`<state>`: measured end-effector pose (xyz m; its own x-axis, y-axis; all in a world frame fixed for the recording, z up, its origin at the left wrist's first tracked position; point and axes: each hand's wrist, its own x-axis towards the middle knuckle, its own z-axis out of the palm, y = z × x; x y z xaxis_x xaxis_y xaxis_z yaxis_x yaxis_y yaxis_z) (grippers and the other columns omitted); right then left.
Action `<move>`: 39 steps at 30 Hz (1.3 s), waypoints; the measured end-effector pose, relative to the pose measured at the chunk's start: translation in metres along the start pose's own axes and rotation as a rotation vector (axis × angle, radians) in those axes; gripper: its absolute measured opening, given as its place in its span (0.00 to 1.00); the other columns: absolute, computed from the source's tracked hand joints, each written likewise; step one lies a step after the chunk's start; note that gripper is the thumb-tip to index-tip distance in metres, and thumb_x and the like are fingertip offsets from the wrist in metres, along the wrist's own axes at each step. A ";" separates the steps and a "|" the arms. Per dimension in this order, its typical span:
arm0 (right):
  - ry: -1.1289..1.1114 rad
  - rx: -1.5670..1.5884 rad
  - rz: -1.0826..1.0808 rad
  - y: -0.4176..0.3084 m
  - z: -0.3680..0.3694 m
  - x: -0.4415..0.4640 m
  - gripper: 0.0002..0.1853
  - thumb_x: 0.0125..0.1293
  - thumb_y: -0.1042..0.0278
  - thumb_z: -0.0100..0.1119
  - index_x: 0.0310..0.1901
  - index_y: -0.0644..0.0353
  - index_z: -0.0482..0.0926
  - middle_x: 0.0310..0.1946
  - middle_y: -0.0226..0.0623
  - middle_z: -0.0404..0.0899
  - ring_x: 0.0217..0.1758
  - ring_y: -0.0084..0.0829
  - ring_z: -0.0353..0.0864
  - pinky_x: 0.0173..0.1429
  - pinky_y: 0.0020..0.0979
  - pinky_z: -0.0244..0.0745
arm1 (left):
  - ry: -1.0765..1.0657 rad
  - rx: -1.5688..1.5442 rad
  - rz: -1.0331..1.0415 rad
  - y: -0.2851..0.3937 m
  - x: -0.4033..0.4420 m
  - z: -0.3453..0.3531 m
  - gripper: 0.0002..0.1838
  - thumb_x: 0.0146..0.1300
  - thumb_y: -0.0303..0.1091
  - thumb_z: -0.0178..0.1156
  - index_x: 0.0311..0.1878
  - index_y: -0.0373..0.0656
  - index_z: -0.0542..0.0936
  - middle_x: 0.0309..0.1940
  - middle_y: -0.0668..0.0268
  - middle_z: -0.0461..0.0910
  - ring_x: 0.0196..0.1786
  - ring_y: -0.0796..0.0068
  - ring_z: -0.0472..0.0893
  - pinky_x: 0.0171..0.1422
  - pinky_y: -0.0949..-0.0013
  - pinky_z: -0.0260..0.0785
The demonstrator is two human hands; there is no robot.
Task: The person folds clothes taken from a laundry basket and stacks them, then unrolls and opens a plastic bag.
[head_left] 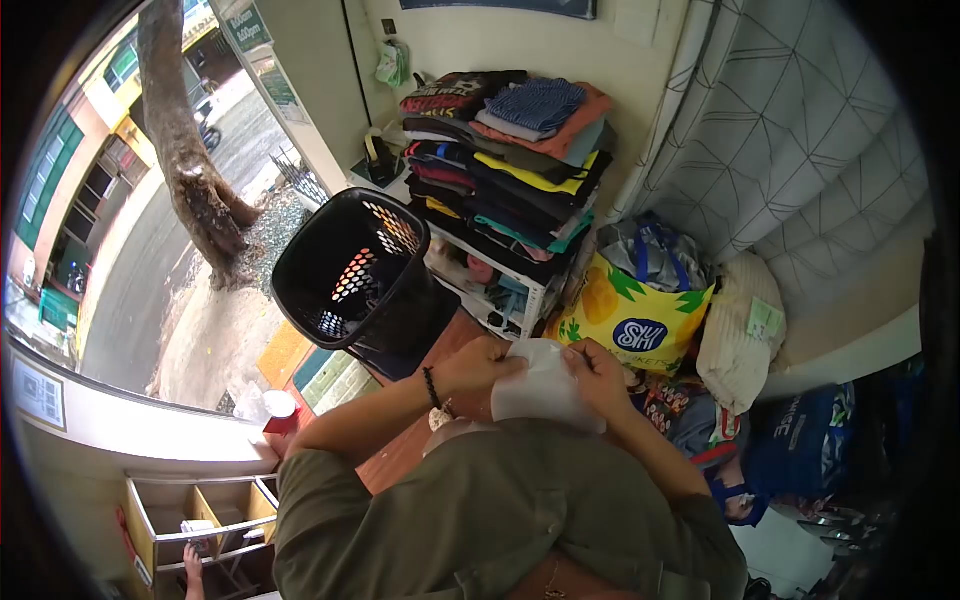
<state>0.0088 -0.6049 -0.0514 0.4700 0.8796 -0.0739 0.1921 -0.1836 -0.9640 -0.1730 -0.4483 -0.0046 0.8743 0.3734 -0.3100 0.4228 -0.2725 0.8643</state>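
In front of my chest I hold a translucent white plastic bag or sheet point(536, 388) by its upper edge. My left hand point(484, 364), with a dark beaded bracelet at the wrist, pinches the left corner. My right hand point(597, 378) grips the right corner with fingers closed. The plastic hangs down between both hands, and its lower edge reaches the front of my green shirt. Beyond my left hand stands a black laundry basket point(290, 275) with some dark cloth inside.
Folded clothes point(500, 165) are stacked high on a white rack ahead. At right are a yellow shopping bag point(610, 310), a cream sack point(738, 340) and blue bags point(800, 440). Wooden shelves point(165, 495) stand lower left, near another person's hand point(192, 562). A window faces the street.
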 end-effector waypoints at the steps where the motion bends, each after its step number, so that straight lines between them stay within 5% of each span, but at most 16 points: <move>1: -0.025 -0.015 0.009 0.011 -0.004 0.004 0.09 0.67 0.66 0.60 0.40 0.64 0.79 0.27 0.31 0.77 0.30 0.20 0.74 0.40 0.22 0.70 | 0.021 -0.037 -0.013 0.003 0.002 0.008 0.15 0.63 0.38 0.63 0.44 0.33 0.82 0.30 0.61 0.83 0.33 0.79 0.79 0.41 0.71 0.72; 4: 0.428 -0.317 -0.567 0.005 0.001 0.008 0.12 0.66 0.63 0.63 0.39 0.65 0.79 0.28 0.34 0.78 0.30 0.25 0.76 0.38 0.25 0.71 | 0.226 -0.319 0.011 -0.035 0.029 0.045 0.14 0.67 0.37 0.60 0.42 0.33 0.82 0.28 0.66 0.82 0.32 0.82 0.77 0.39 0.72 0.72; 7: 0.259 -0.207 -0.404 0.029 0.002 -0.007 0.15 0.64 0.60 0.65 0.39 0.65 0.80 0.32 0.37 0.80 0.30 0.29 0.78 0.36 0.28 0.72 | 0.306 -0.671 -0.116 -0.024 0.038 0.064 0.15 0.68 0.38 0.59 0.41 0.31 0.81 0.29 0.68 0.82 0.32 0.84 0.77 0.37 0.73 0.71; 10: 0.101 0.001 -0.065 -0.003 0.015 -0.023 0.14 0.63 0.59 0.66 0.38 0.64 0.80 0.32 0.37 0.80 0.31 0.27 0.78 0.35 0.27 0.71 | 0.261 -0.558 -0.012 -0.023 0.047 0.074 0.13 0.68 0.36 0.61 0.41 0.33 0.82 0.29 0.70 0.82 0.31 0.86 0.77 0.35 0.76 0.71; 14: 0.024 0.013 0.035 0.007 0.004 -0.019 0.11 0.66 0.63 0.64 0.35 0.64 0.79 0.28 0.31 0.79 0.31 0.16 0.73 0.36 0.23 0.68 | 0.146 -0.536 -0.017 -0.001 0.047 0.061 0.12 0.66 0.35 0.63 0.40 0.33 0.82 0.28 0.70 0.82 0.29 0.86 0.76 0.33 0.77 0.70; 18: 0.360 0.467 0.077 0.018 0.008 -0.006 0.10 0.68 0.67 0.61 0.31 0.63 0.78 0.28 0.25 0.77 0.33 0.15 0.69 0.40 0.22 0.67 | -0.004 -0.425 -0.110 -0.014 0.069 0.045 0.13 0.64 0.35 0.65 0.39 0.32 0.82 0.27 0.70 0.81 0.29 0.85 0.76 0.33 0.77 0.69; 21: 0.768 0.626 0.007 0.006 -0.008 -0.001 0.08 0.69 0.68 0.61 0.33 0.61 0.78 0.28 0.25 0.77 0.31 0.15 0.70 0.37 0.21 0.66 | 0.059 -0.338 0.192 -0.025 0.087 0.028 0.13 0.62 0.35 0.66 0.38 0.32 0.83 0.26 0.69 0.81 0.29 0.84 0.76 0.35 0.76 0.69; 24: 0.784 0.324 0.055 0.001 -0.022 -0.006 0.09 0.68 0.68 0.61 0.30 0.62 0.77 0.28 0.24 0.77 0.33 0.14 0.69 0.40 0.22 0.67 | -0.094 -0.150 0.223 -0.013 0.081 -0.002 0.13 0.61 0.35 0.68 0.40 0.33 0.83 0.27 0.69 0.81 0.31 0.84 0.75 0.36 0.76 0.68; 27: 0.746 0.169 0.068 -0.002 -0.026 -0.009 0.08 0.67 0.69 0.62 0.42 0.64 0.77 0.39 0.31 0.78 0.41 0.20 0.73 0.47 0.25 0.69 | -0.282 -0.077 0.268 -0.021 0.085 -0.008 0.12 0.61 0.36 0.67 0.40 0.35 0.83 0.27 0.69 0.80 0.30 0.84 0.73 0.36 0.74 0.66; 30: 0.929 -0.102 -0.327 -0.010 0.000 0.000 0.21 0.64 0.69 0.64 0.56 0.65 0.72 0.52 0.40 0.74 0.52 0.27 0.72 0.55 0.28 0.67 | -0.251 -0.011 0.275 -0.020 0.085 -0.009 0.15 0.65 0.40 0.63 0.34 0.34 0.81 0.24 0.69 0.78 0.31 0.81 0.73 0.35 0.73 0.66; 32: 0.932 -0.432 -0.323 -0.002 0.016 -0.006 0.32 0.62 0.68 0.66 0.65 0.64 0.64 0.60 0.45 0.67 0.61 0.32 0.68 0.61 0.31 0.65 | -0.079 -0.200 0.281 -0.032 0.086 0.004 0.18 0.67 0.42 0.60 0.33 0.33 0.80 0.23 0.69 0.77 0.31 0.80 0.74 0.36 0.73 0.68; 34: 0.877 -0.571 -0.352 0.005 0.033 -0.004 0.29 0.60 0.65 0.69 0.60 0.64 0.70 0.57 0.44 0.71 0.55 0.30 0.73 0.57 0.30 0.68 | -0.089 0.026 0.354 -0.052 0.099 0.006 0.19 0.68 0.43 0.60 0.32 0.34 0.80 0.24 0.70 0.78 0.31 0.81 0.74 0.38 0.74 0.70; 37: 0.436 -0.232 -0.052 -0.020 0.044 -0.002 0.22 0.60 0.63 0.70 0.53 0.65 0.77 0.51 0.41 0.77 0.47 0.27 0.77 0.51 0.28 0.72 | -0.195 -0.351 0.148 -0.047 0.084 0.008 0.16 0.63 0.43 0.66 0.30 0.38 0.81 0.21 0.70 0.77 0.27 0.80 0.76 0.35 0.72 0.70; 39: 0.378 -0.068 0.005 -0.024 0.056 0.006 0.18 0.61 0.63 0.69 0.48 0.65 0.79 0.45 0.38 0.80 0.41 0.24 0.77 0.47 0.26 0.72 | -0.206 -0.550 0.164 -0.058 0.082 0.017 0.15 0.64 0.43 0.66 0.32 0.39 0.81 0.23 0.73 0.77 0.28 0.82 0.75 0.37 0.72 0.71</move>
<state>-0.0410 -0.5703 -0.0433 0.7528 0.6574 0.0334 0.2400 -0.2269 -0.9439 -0.1222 -0.4165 -0.0870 0.9689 0.1711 -0.1785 0.1418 0.2069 0.9680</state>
